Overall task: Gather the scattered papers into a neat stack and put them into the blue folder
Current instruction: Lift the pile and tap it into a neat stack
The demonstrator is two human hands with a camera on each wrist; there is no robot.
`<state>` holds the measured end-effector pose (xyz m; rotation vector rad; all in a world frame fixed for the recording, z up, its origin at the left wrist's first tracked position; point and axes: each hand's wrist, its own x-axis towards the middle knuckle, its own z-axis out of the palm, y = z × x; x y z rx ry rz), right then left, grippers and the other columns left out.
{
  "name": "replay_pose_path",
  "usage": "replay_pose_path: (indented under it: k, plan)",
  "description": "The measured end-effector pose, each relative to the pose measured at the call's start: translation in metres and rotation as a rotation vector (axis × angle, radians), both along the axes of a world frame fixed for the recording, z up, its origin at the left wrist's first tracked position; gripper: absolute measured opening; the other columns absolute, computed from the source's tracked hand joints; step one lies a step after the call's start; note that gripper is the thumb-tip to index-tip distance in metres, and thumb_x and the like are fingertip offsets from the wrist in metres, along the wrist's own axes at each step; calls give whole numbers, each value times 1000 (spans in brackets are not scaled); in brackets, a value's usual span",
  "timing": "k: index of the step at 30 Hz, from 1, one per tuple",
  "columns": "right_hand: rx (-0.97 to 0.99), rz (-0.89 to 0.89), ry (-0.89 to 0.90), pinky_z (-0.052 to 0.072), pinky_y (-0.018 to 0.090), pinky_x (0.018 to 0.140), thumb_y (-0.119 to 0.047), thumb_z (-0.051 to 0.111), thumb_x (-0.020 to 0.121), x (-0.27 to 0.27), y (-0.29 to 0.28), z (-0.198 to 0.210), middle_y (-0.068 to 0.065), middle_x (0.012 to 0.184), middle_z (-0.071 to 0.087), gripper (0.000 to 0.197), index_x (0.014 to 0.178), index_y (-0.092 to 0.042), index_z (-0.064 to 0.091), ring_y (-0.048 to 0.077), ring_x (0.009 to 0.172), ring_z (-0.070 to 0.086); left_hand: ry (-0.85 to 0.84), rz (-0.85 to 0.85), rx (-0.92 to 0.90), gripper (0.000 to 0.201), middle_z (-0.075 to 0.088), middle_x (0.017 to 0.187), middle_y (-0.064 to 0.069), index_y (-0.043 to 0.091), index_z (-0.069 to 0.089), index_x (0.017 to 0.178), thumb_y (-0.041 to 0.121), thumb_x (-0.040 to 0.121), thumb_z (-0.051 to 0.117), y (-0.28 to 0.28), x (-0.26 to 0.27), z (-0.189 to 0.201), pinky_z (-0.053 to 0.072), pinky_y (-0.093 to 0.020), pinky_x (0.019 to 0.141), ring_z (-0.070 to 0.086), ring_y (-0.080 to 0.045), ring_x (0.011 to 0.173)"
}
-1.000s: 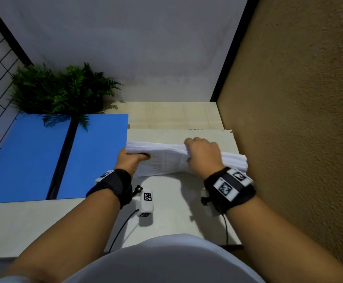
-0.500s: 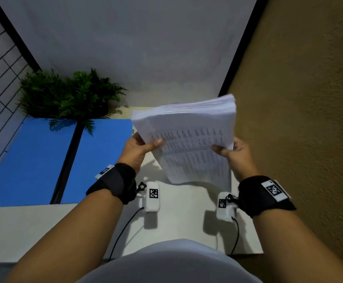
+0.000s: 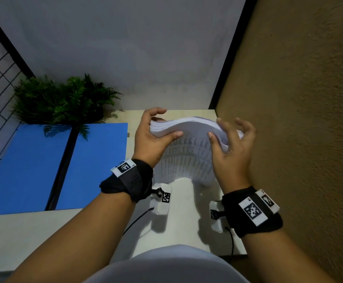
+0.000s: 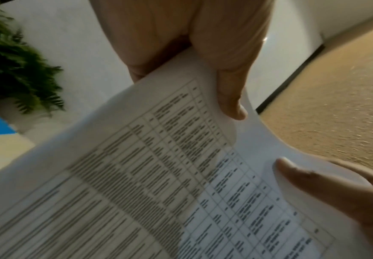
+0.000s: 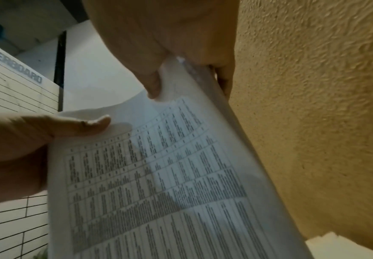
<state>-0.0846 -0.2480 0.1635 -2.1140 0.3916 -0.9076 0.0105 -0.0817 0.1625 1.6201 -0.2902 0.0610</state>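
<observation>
Thick stack of papers [image 3: 189, 148] printed with tables, bowed and held upright above the table [image 3: 189, 203], gripped by left hand [image 3: 152, 137] and right hand [image 3: 230, 148], blue folder [image 3: 44, 164] lying open to the left, shown only by the head view, table grid lines made out only in the wrist views.

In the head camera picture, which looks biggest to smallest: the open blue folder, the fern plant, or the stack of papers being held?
1. blue folder, clearly largest.
2. fern plant and stack of papers: about alike; the raised papers sit nearer the camera, so I won't rank them.
</observation>
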Motion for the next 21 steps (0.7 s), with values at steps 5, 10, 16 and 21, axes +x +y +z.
replay_pose_path:
  k: [5,10,16,21]
  plan:
    - [65,67,-46,53,39,99,-24,75,84,-2,-14,-10,-21,129,31,46,126,-35,58,4,127,42,269,-1,-22,55,71,102,4,12,66,109,11,61,92,0,4,-34,59,-29,83,68,-18,100]
    - [-88,4,6,54,39,99,-26,76,81,-9,-19,-10,4,147,26,61,135,-27,48,10,132,36,419,19,-6,34,72,93,0,17,69,88,3,63,89,-4,-1,-61,56,-35,81,66,-30,103]
    - [-233,52,61,46,46,106,-39,72,84,-6,-24,2,3,156,17,67,144,-33,42,19,143,26,451,0,-61,36,71,94,-1,13,69,95,-3,67,85,-8,-4,-59,55,-20,70,65,-15,88]
    - [34,100,28,40,45,111,-37,82,74,-3,-35,0,-7,155,20,100,150,-44,17,15,143,31,477,9,-62,39,70,98,-4,10,69,101,-5,69,83,-8,-2,-60,54,-18,67,64,-9,86]
